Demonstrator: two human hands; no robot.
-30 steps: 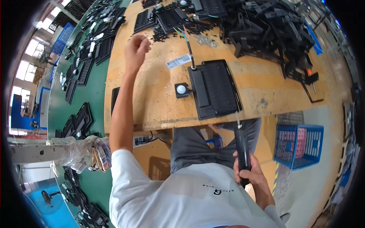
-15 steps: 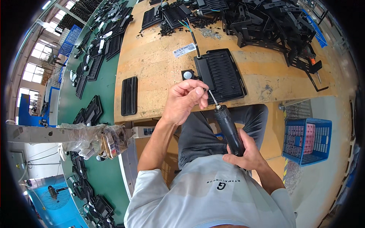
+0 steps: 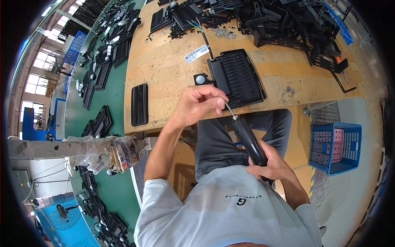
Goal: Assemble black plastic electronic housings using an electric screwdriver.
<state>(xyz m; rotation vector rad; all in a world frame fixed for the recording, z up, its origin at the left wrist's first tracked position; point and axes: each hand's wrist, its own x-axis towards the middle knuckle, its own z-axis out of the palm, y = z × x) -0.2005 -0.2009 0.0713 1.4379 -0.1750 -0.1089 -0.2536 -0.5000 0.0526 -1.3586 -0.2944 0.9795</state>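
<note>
My right hand (image 3: pixel 271 162) is wrapped round a black electric screwdriver (image 3: pixel 249 140), held tilted over my lap, its bit pointing up and left. At the tip of that bit, the thumb and fingers of my left hand (image 3: pixel 201 105) are pinched together. Whatever sits between them is too small or hidden to make out. Just beyond both hands lies a black finned floodlight housing (image 3: pixel 240 78) at the table's front edge. A small sensor with a white dome (image 3: pixel 200 79) sticks out at its left, and a cable (image 3: pixel 208 45) with bare coloured wires leaves its far end.
A flat black panel (image 3: pixel 139 104) lies on the wooden table (image 3: pixel 164 74) to the left. Black brackets (image 3: pixel 284 24) are heaped at the far right, near loose screws (image 3: pixel 224 33). A green conveyor (image 3: pixel 119 78) with more lights runs along the left. A blue crate (image 3: pixel 335 148) stands right.
My left fingertips have closed in on the tip of the bit, and the screwdriver has shifted slightly. The whole view has moved a little; the floodlight stays at the table edge.
</note>
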